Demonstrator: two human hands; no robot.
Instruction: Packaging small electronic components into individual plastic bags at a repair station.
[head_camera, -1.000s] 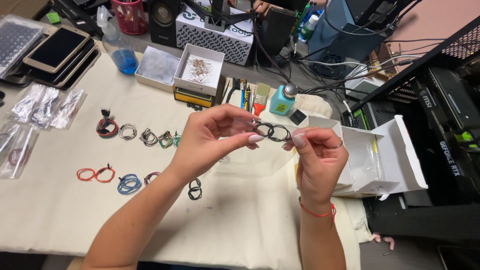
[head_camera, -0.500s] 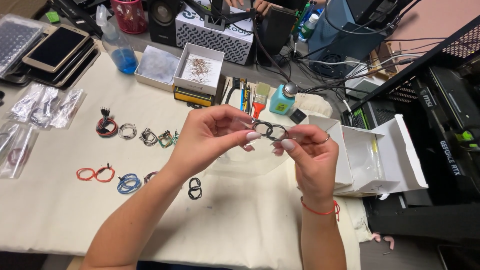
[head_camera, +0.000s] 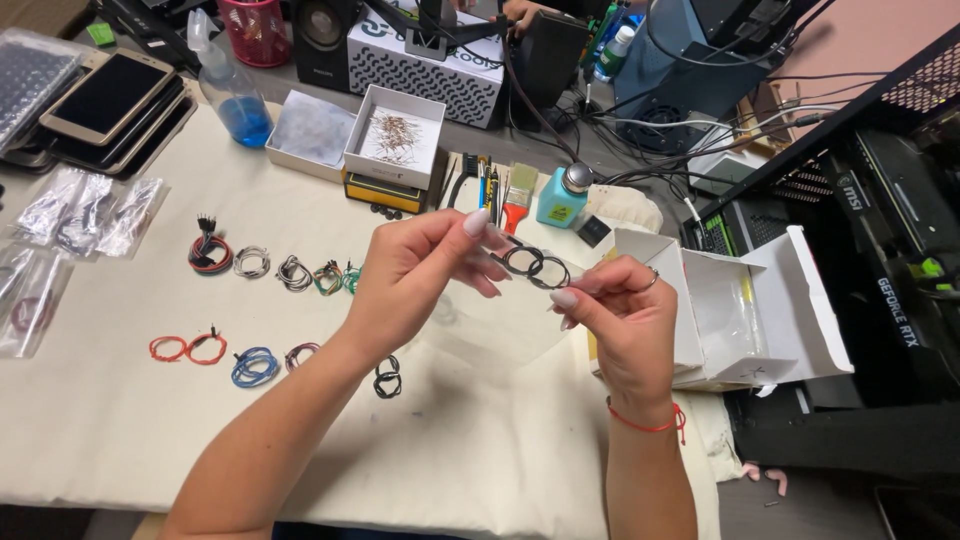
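Observation:
My left hand (head_camera: 420, 275) and my right hand (head_camera: 615, 325) are raised above the white cloth (head_camera: 120, 420), each pinching one end of a thin black coiled wire (head_camera: 535, 265) looped into two small rings between them. A clear plastic bag (head_camera: 490, 335) hangs below the wire, seemingly held in the same pinch. Small coiled wire bundles lie on the cloth to the left: red (head_camera: 188, 348), blue (head_camera: 255, 366), black (head_camera: 387, 377), and a row of mixed ones (head_camera: 285, 268).
An open white cardboard box (head_camera: 760, 310) sits right of my right hand. Farther back stand a small white box of metal pins (head_camera: 395, 135), a blue spray bottle (head_camera: 232, 92), a brush (head_camera: 517, 195), a teal dispenser bottle (head_camera: 563, 195), stacked phones (head_camera: 110, 100) and clear bags (head_camera: 90, 210).
Both hands have shifted slightly while working the black wire loops between the fingertips; my right hand has dropped a little lower.

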